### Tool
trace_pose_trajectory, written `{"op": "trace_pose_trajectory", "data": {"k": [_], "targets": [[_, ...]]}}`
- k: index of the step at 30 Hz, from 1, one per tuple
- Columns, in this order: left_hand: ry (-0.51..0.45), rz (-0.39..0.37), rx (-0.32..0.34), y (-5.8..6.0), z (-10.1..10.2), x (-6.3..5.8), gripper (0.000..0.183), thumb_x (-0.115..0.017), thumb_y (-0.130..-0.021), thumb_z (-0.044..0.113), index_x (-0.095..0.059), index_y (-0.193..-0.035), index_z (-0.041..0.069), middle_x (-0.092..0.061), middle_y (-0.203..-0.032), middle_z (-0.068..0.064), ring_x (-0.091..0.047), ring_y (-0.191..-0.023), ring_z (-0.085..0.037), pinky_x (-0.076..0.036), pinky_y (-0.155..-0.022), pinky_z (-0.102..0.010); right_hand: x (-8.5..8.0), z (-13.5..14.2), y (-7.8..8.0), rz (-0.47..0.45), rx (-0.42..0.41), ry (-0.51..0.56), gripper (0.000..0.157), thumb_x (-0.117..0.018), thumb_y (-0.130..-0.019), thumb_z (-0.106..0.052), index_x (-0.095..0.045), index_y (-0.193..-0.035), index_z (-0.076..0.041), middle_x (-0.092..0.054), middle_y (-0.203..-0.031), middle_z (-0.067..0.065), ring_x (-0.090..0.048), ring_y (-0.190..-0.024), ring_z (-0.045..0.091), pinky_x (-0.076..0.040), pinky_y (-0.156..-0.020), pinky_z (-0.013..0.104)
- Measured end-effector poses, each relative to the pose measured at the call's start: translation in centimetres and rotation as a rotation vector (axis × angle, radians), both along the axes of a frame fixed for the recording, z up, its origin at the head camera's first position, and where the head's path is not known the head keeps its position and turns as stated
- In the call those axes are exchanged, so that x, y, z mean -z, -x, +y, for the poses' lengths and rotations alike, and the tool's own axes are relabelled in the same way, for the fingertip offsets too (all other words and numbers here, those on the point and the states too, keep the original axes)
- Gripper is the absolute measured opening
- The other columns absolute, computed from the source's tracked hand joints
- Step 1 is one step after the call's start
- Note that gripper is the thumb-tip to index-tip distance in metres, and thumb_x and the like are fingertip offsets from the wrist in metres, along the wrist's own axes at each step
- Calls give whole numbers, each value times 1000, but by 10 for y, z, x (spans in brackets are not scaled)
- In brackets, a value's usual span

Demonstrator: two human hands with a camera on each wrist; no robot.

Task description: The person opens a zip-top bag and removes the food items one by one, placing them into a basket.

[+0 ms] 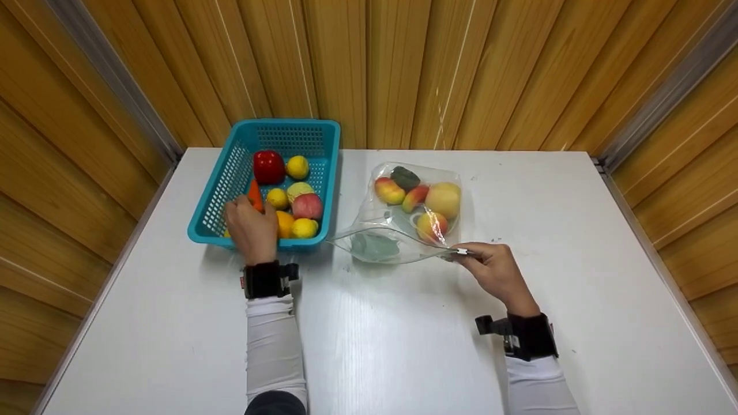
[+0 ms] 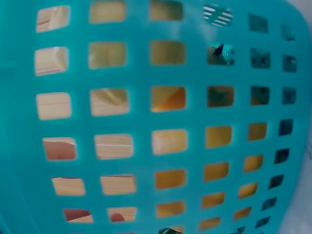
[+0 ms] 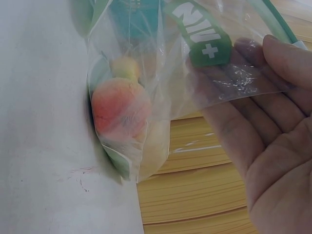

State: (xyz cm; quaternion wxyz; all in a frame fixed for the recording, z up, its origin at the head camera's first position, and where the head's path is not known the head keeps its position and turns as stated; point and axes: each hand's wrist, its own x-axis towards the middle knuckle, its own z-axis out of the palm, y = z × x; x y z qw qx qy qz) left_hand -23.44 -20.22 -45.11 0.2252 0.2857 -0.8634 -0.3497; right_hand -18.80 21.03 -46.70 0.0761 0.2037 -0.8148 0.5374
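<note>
My left hand reaches over the near-left rim of the teal basket and pinches an orange carrot, whose end sticks up past the fingers. In the left wrist view the basket's wall hides most of that hand. My right hand pinches the right corner of a clear zip bag between thumb and fingers. The bag lies on the table, its mouth parted towards me. Inside are several fruits, among them a red-yellow one, a large yellow one and a dark green item.
Also in the basket are a red apple-like fruit, several lemons, a pink-red fruit and an orange. The white table is bounded by wood-look panels at the back and sides.
</note>
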Motion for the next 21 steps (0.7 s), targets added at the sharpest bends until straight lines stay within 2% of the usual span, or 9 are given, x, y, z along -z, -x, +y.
{"op": "trace_pose_trajectory", "data": {"k": [5, 12, 17, 21], "targets": [[-44, -26, 87, -1, 7, -11, 30, -63, -100, 12, -64, -121, -9, -55, -115, -22, -52, -105, -35, -50, -94, -42, -1, 1, 0, -7, -8, 2, 16, -71, -88, 12, -79, -100, 6, -78, -93, 17, -69, -83, -1, -55, -72, 14], [-25, -13, 233, -11, 21, -29, 30, -66, -99, 16, -68, -118, -7, -62, -114, -22, -54, -103, -34, -50, -90, -44, -1, 1, 0, 14, -22, 16, 15, -71, -88, 11, -79, -101, 7, -78, -92, 18, -70, -84, 0, -55, -73, 14], [-1, 118, 359, -22, 33, -42, 21, -69, -97, 15, -72, -103, -4, -69, -102, -19, -63, -89, -33, -58, -78, -43, -1, 1, 0, 14, -10, -3, 15, -72, -88, 10, -79, -100, 5, -78, -92, 16, -70, -82, 0, -54, -71, 13], [27, 225, 481, -30, 46, -51, 14, -69, -95, 11, -74, -95, -1, -72, -95, -17, -68, -83, -31, -60, -73, -42, -1, 1, 0, 6, -1, -5, 15, -72, -88, 10, -80, -100, 4, -78, -92, 15, -69, -82, 1, -54, -70, 13]]}}
